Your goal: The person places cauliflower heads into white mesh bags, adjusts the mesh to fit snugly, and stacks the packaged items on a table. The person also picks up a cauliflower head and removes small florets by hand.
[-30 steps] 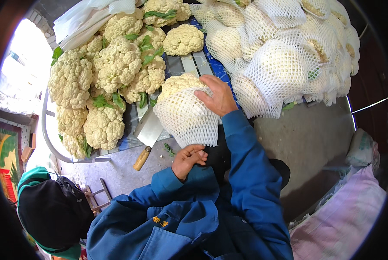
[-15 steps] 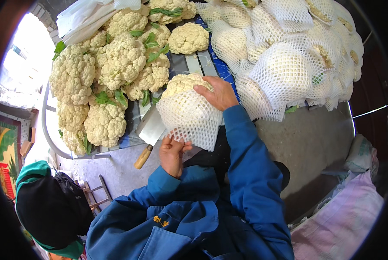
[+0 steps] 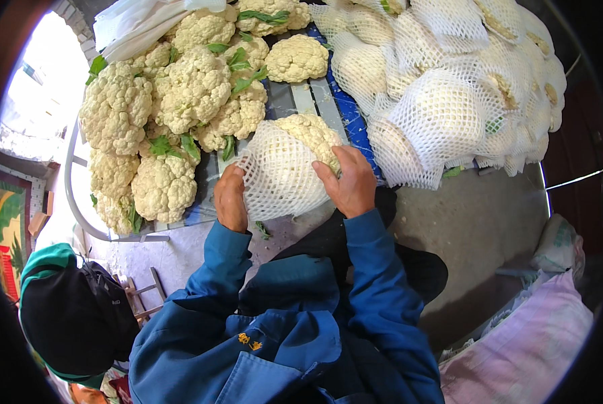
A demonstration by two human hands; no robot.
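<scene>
Left: bare cauliflower pile (image 3: 173,97) obstructs. Right: netted pile (image 3: 446,104) obstructs. Narrow passage between, over slats (image 3: 305,101); lone cauliflower (image 3: 297,58) at far end, held cauliflower (image 3: 285,168) at near end. Room over floor (image 3: 476,229), right of right hand (image 3: 354,182).

Bright daylight (image 3: 49,87) poured in from the left over a dusty grey concrete floor (image 3: 476,236).
A pale, curved tubular metal table frame (image 3: 157,238) stood near a low brown wooden frame (image 3: 158,284); a dark reddish-brown wall or door (image 3: 579,209) shadowed the right.
</scene>
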